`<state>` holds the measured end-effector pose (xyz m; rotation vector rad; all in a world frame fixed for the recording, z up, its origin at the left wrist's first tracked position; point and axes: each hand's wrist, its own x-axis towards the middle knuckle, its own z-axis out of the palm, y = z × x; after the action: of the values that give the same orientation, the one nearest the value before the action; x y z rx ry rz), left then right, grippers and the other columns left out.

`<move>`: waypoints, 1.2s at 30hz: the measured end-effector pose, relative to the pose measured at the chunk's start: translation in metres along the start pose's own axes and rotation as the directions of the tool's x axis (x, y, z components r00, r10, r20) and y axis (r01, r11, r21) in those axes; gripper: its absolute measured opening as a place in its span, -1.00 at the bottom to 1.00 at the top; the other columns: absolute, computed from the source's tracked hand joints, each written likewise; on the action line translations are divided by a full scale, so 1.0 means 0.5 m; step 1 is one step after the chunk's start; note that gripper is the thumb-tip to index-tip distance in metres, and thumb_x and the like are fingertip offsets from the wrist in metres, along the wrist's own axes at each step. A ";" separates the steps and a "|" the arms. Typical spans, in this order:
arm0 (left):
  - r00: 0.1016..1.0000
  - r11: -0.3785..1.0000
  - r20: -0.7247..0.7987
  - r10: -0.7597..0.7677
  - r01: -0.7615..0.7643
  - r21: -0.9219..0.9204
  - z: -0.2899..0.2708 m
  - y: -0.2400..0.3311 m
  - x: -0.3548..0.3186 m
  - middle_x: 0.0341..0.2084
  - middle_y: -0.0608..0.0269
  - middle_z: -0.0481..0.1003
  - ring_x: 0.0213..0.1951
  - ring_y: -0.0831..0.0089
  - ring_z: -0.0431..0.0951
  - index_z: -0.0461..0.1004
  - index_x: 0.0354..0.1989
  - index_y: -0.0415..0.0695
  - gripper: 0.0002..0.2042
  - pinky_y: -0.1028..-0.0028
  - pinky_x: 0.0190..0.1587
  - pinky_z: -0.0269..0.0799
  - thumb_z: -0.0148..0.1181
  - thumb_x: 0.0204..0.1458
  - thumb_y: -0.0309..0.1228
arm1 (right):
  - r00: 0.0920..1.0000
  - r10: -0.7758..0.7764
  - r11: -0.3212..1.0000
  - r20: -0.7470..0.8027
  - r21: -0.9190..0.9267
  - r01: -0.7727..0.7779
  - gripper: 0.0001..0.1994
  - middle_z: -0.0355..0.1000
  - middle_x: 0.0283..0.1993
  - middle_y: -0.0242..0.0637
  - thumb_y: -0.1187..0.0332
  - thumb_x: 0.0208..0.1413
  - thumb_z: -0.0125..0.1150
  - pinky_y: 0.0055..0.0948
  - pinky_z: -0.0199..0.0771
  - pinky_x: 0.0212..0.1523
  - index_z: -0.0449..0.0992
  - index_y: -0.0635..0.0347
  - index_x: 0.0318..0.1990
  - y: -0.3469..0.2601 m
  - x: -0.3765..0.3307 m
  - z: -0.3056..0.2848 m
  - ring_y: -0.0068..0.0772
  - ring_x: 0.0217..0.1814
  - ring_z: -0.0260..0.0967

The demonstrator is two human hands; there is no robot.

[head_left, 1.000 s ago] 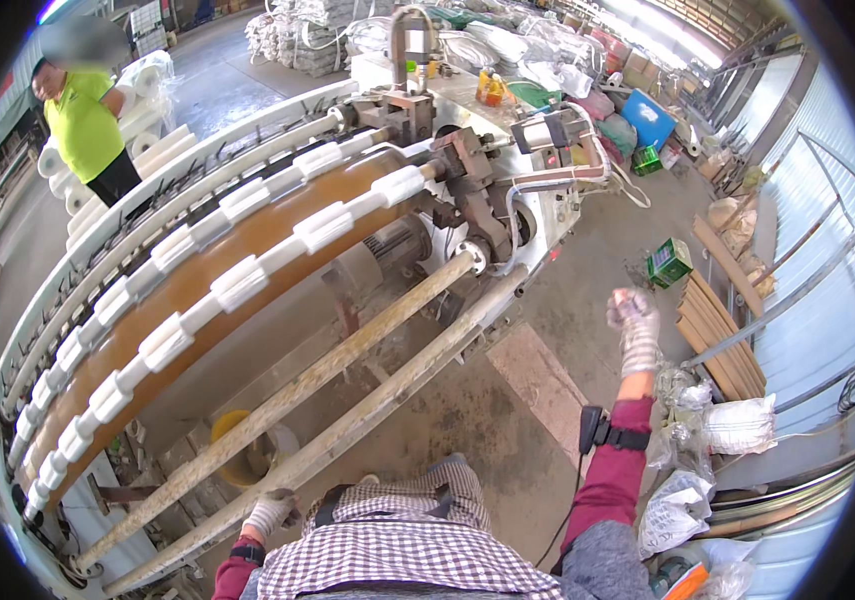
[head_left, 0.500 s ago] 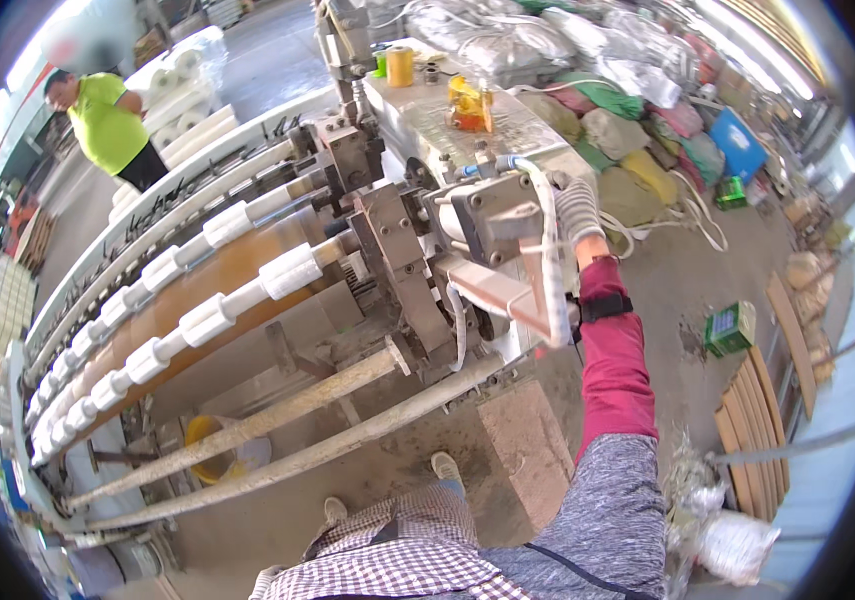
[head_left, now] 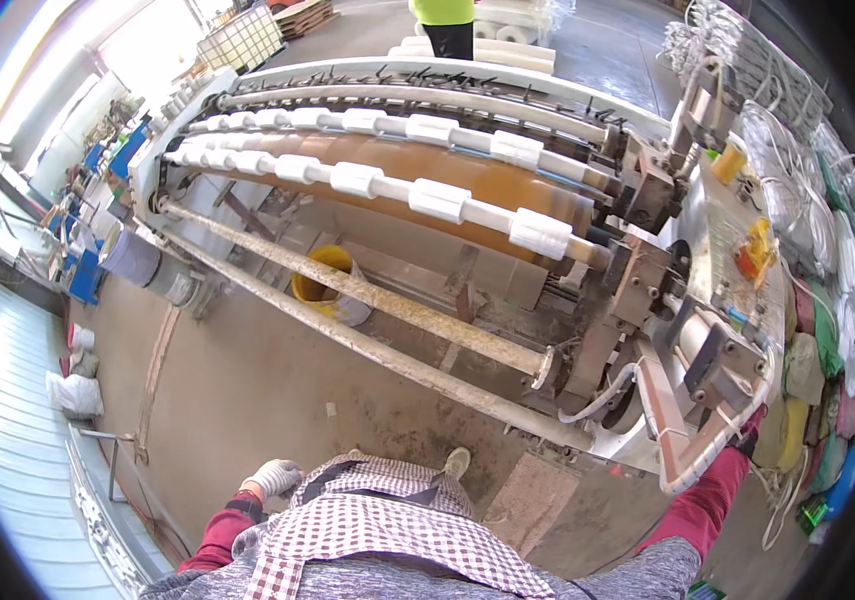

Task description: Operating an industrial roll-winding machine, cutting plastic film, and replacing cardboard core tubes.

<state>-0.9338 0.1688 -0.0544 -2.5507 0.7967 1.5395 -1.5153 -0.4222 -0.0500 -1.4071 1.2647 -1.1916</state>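
Observation:
My left hand [head_left: 275,478], in a pale knit glove, hangs low beside the checked apron [head_left: 377,525]. Its fingers are curled and nothing shows in them. My right arm, in a dark red sleeve [head_left: 702,500], reaches to the near right end of a roller machine. There the hand is almost wholly hidden behind a bent white hose [head_left: 717,455] and a metal bracket [head_left: 662,395], so its fingers cannot be made out. White sleeved rollers [head_left: 437,200] lie along a wide brown drum [head_left: 487,190], with a crusted bar [head_left: 427,320] in front.
A yellow bucket [head_left: 329,275] stands under the machine. On the end table are an amber tape dispenser [head_left: 755,250] and a yellow roll [head_left: 729,163]. Bundled sacks [head_left: 792,190] pile up at right. Another person's dark trousers [head_left: 450,42] show beyond the machine. Bins [head_left: 130,255] stand at left.
My view has swung left, so the machine sits further right and its whole length shows. My left hand has come into view. My right hand, seen before near the hose, is now hidden.

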 end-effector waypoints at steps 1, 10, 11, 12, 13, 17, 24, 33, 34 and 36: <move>0.977 0.962 0.024 -0.213 0.214 -0.172 -0.003 0.027 -0.032 -0.32 0.12 0.54 -0.22 0.30 0.52 0.53 -0.22 -0.18 -0.74 0.38 -0.15 0.41 0.10 -0.02 -0.29 | 0.999 0.027 0.998 -0.029 0.059 -0.025 -0.70 0.45 -0.30 -0.12 0.16 0.02 0.16 -0.29 0.43 -0.23 0.49 0.22 -0.24 0.031 -0.005 -0.035 -0.27 -0.30 0.39; 0.949 0.860 -0.039 -0.312 0.265 -0.436 0.021 -0.116 -0.088 -0.33 0.08 0.55 -0.24 0.41 0.50 0.50 -0.19 -0.27 -0.70 0.44 -0.15 0.38 0.14 0.02 -0.28 | 0.847 0.313 0.857 -0.429 0.512 -0.058 -0.77 0.44 -0.33 -0.28 0.19 0.06 0.13 -0.38 0.45 -0.22 0.50 0.15 -0.27 0.190 -0.459 -0.050 -0.42 -0.33 0.37; 0.968 0.831 -0.045 -0.249 0.189 -0.524 0.074 -0.254 -0.021 -0.33 0.09 0.55 -0.24 0.42 0.50 0.49 -0.17 -0.27 -0.70 0.46 -0.15 0.38 0.14 0.03 -0.30 | 0.820 0.347 0.824 -0.455 0.565 -0.035 -0.77 0.44 -0.33 -0.30 0.19 0.06 0.13 -0.39 0.46 -0.22 0.51 0.14 -0.27 0.191 -0.524 0.015 -0.43 -0.34 0.36; 0.983 0.787 -0.050 -0.177 0.111 -0.607 0.140 -0.402 0.044 -0.32 0.11 0.55 -0.24 0.42 0.50 0.48 -0.15 -0.28 -0.70 0.47 -0.15 0.38 0.15 0.03 -0.32 | 0.792 0.372 0.795 -0.483 0.607 -0.003 -0.78 0.44 -0.33 -0.32 0.20 0.06 0.12 -0.39 0.46 -0.22 0.51 0.13 -0.27 0.190 -0.556 0.011 -0.45 -0.34 0.36; 0.996 0.551 0.010 -0.094 0.061 -0.832 0.143 -0.427 0.061 -0.33 0.15 0.55 -0.23 0.45 0.50 0.45 -0.11 -0.30 -0.71 0.49 -0.14 0.38 0.15 0.04 -0.37 | 0.704 0.452 0.856 -0.548 0.488 -0.170 -0.86 0.39 -0.40 -0.44 0.24 0.03 0.16 -0.39 0.42 -0.27 0.52 0.06 -0.37 0.232 -0.642 0.083 -0.50 -0.36 0.33; 0.995 0.504 0.014 -0.101 0.063 -0.861 0.082 -0.600 0.110 -0.38 0.15 0.54 -0.28 0.43 0.51 0.44 -0.13 -0.32 -0.73 0.46 -0.18 0.40 0.12 0.05 -0.41 | 0.783 0.604 0.794 -0.149 0.206 -0.573 -0.85 0.38 -0.41 -0.49 0.35 -0.10 0.27 -0.49 0.29 -0.34 0.54 0.13 -0.34 0.049 -0.816 0.586 -0.54 -0.38 0.25; 0.965 0.578 -0.226 -0.135 -0.108 -0.808 -0.149 -0.791 0.062 -0.67 0.09 0.46 -0.67 0.42 0.43 0.40 -0.16 -0.31 -0.74 0.45 -0.61 0.37 0.06 0.06 -0.37 | 0.529 0.577 0.618 0.622 0.090 -0.781 -0.84 0.43 -0.41 -0.29 0.43 0.03 0.18 -0.53 0.47 -0.46 0.47 0.26 -0.22 -0.151 -0.952 1.181 -0.46 -0.45 0.44; 0.953 0.519 -0.211 -0.216 -0.070 -0.852 -0.376 -0.855 0.104 -0.67 0.12 0.45 -0.75 0.49 0.36 0.37 -0.13 -0.24 -0.71 0.53 -0.73 0.29 0.04 0.09 -0.27 | 0.285 0.471 0.670 0.835 -0.129 -0.732 -0.66 0.45 -0.33 -0.26 0.46 0.05 0.17 -0.49 0.52 -0.35 0.38 0.31 0.00 -0.221 -1.022 1.535 -0.48 -0.38 0.46; 0.957 0.493 -0.216 -0.196 -0.094 -0.865 -0.407 -0.857 0.109 -0.68 0.14 0.44 -0.75 0.50 0.36 0.37 -0.13 -0.22 -0.72 0.53 -0.72 0.29 0.04 0.09 -0.27 | 0.223 0.488 0.675 0.844 -0.203 -0.709 -0.68 0.45 -0.35 -0.26 0.46 0.05 0.17 -0.48 0.52 -0.35 0.39 0.31 -0.02 -0.233 -1.029 1.578 -0.48 -0.39 0.46; 0.955 0.456 -0.230 -0.188 -0.122 -0.882 -0.451 -0.888 0.126 -0.68 0.16 0.43 -0.75 0.51 0.36 0.37 -0.14 -0.21 -0.73 0.54 -0.72 0.29 0.04 0.09 -0.27 | 0.186 0.459 0.711 0.869 -0.234 -0.663 -0.77 0.45 -0.39 -0.25 0.48 0.08 0.11 -0.47 0.53 -0.41 0.41 0.32 -0.10 -0.249 -1.049 1.670 -0.45 -0.41 0.46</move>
<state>-0.5257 0.4587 -0.0878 -3.5421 -0.2470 1.9318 -0.6837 0.1184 -0.1105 -0.9604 0.6816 0.0853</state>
